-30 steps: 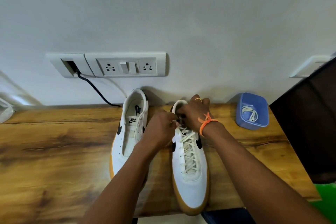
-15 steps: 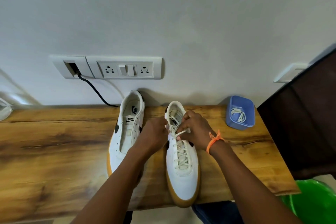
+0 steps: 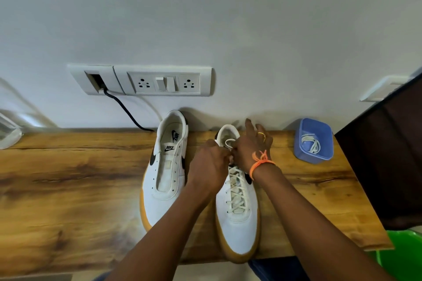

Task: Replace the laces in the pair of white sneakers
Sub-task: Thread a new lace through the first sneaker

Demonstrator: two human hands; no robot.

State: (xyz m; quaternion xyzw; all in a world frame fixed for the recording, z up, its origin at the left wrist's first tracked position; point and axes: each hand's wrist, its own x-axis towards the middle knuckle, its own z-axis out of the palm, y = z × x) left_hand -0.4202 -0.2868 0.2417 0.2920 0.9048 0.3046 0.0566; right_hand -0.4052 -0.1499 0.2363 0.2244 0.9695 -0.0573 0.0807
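Note:
Two white sneakers with gum soles stand side by side on the wooden table, toes toward me. The left sneaker has empty eyelets and no lace. The right sneaker carries a cream lace crossed up its front. My left hand and my right hand meet over the top eyelets of the right sneaker, each pinching a lace end; a small loop shows inside the collar. An orange thread band circles my right wrist.
A blue plastic tub holding a coiled cream lace sits at the table's back right. A wall socket panel with a black cable hangs above the shoes. A dark cloth and a green bin lie to the right.
Both hands stay at the right sneaker's top eyelets working the lace; my right hand shifted back toward the collar with its fingers spread. The view wobbled.

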